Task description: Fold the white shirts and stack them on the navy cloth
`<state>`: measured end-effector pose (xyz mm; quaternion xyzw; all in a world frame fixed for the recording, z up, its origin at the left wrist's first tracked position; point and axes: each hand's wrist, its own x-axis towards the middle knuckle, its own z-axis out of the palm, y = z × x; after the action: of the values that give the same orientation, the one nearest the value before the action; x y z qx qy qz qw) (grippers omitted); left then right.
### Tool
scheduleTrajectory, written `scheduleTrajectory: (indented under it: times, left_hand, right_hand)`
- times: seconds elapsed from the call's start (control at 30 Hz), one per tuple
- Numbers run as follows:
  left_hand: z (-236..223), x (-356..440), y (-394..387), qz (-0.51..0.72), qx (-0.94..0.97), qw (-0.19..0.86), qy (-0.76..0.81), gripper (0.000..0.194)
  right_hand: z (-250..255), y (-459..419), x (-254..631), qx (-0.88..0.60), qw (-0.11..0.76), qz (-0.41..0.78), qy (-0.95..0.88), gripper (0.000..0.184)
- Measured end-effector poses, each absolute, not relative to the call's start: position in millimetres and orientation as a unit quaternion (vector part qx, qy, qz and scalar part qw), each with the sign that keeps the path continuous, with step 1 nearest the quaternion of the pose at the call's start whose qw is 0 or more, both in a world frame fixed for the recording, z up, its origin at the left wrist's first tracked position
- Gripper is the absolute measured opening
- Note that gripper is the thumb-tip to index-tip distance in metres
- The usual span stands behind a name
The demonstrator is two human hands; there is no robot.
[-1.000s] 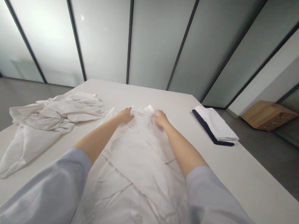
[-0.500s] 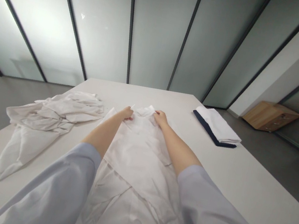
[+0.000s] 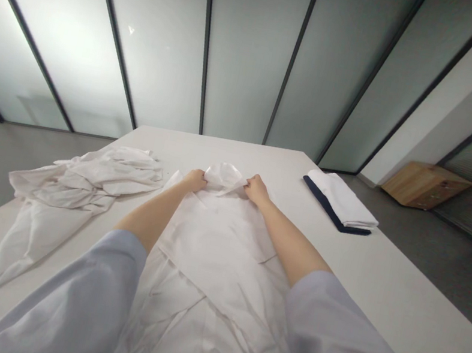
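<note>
White garment: A long white cloth garment (image 3: 221, 235) lies lengthwise along the middle of the worktop, creased across its near part, its pale collar (image 3: 223, 175) at the far end, raised in a curve between two hands.
Left hand: The person's left hand (image 3: 195, 180) grips the collar's left end, fingers closed on the fabric.
Right hand: The right hand (image 3: 256, 190) pinches the collar's opposite end between its fingertips.
Sleeves: Loose light grey-blue fabric sleeves (image 3: 79, 289) cover the upper arms, forearms bare.
Crumpled cloth: A rumpled heap of white cloth (image 3: 84, 180) sits to the left.
Folded stack: A neatly folded white cloth (image 3: 341, 200) rests on a dark navy folded piece (image 3: 326, 207), right of the garment.
Worktop: The smooth white worktop (image 3: 381, 287) carries everything.
Background: Frosted glass panels (image 3: 249, 51) in dark frames stand beyond; a brown wooden cabinet (image 3: 426, 186) appears at right.
</note>
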<state>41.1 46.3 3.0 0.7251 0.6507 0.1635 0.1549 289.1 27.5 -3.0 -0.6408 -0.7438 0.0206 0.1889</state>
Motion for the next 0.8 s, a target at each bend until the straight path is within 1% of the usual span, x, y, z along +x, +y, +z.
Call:
scheduleTrajectory:
  times: [0.07, 0.13, 0.2, 0.3, 0.37, 0.43, 0.5, 0.57, 0.63, 0.67, 0.73, 0.8]
  left_hand:
    - [2.2, 33.4, 39.3, 0.117, 0.783, 0.045, 0.61, 0.032]
    - [-0.6, 25.6, 30.1, 0.087, 0.827, -0.034, 0.555, 0.037]
    - [-3.8, 18.1, 20.5, 0.072, 0.855, -0.075, 0.508, 0.04]
    - [-3.4, 10.9, 10.4, 0.062, 0.872, -0.103, 0.474, 0.036]
    - [1.8, 11.6, 7.7, 0.069, 0.868, -0.107, 0.48, 0.032]
    - [8.6, 18.0, 7.5, 0.098, 0.849, -0.089, 0.511, 0.035]
    - [13.2, 29.3, 8.1, 0.133, 0.826, -0.051, 0.545, 0.041]
    - [12.3, 43.3, 8.0, 0.141, 0.814, -0.011, 0.563, 0.045]
    - [5.5, 56.7, 6.0, 0.105, 0.809, 0.018, 0.579, 0.051]
    - [0.7, 62.2, 4.1, 0.076, 0.805, 0.03, 0.588, 0.056]
    - [-9.5, 69.6, -0.8, 0.026, 0.795, 0.048, 0.604, 0.067]
    - [-17.7, 72.0, -6.0, 0.007, 0.783, 0.058, 0.619, 0.074]
  right_hand:
    - [-1.4, 21.0, 294.1, -0.618, 0.176, -0.026, -0.766, 0.035]
    - [-2.1, 14.0, 299.8, -0.596, 0.15, -0.051, -0.787, 0.039]
    - [-4.3, 7.6, 305.1, -0.57, 0.12, -0.067, -0.81, 0.039]
    - [-6.3, 1.5, 310.3, -0.526, 0.086, -0.079, -0.842, 0.036]
    - [-4.6, 0.9, 310.8, -0.512, 0.076, -0.079, -0.852, 0.033]
    - [-0.7, 2.7, 309.2, -0.51, 0.085, -0.074, -0.853, 0.033]
    - [3.7, 5.7, 305.7, -0.519, 0.127, -0.067, -0.843, 0.037]
    - [7.1, 8.7, 300.5, -0.544, 0.192, -0.061, -0.815, 0.044]
    - [8.1, 10.6, 293.5, -0.564, 0.247, -0.054, -0.786, 0.049]
    - [7.4, 10.8, 289.5, -0.567, 0.257, -0.048, -0.781, 0.05]
    - [2.9, 8.8, 281.1, -0.568, 0.231, -0.03, -0.79, 0.049]
    - [-5.3, 3.5, 273.3, -0.582, 0.156, 0.002, -0.798, 0.055]
